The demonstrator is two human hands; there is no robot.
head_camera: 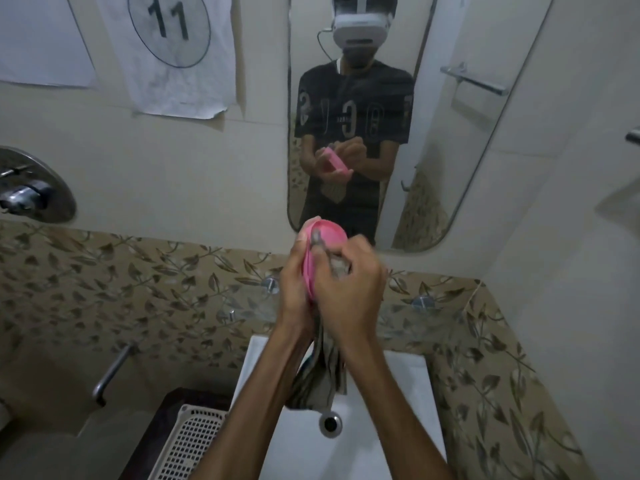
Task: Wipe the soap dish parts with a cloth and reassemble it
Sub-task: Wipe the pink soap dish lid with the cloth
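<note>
A pink oval soap dish part (327, 233) is held up on edge above the sink, its hollow side facing right. My left hand (294, 285) grips it from the left and below. My right hand (349, 289) presses a grey striped cloth (322, 372) against the dish's inner face, the fingers blurred. The cloth's loose end hangs down between my forearms. No other soap dish part shows.
A white sink (391, 403) with its drain hole (330, 423) lies below my hands. A white perforated basket (188, 441) stands at its left. A mirror (450, 133) hangs on the wall ahead; chrome taps (27, 192) are at the left.
</note>
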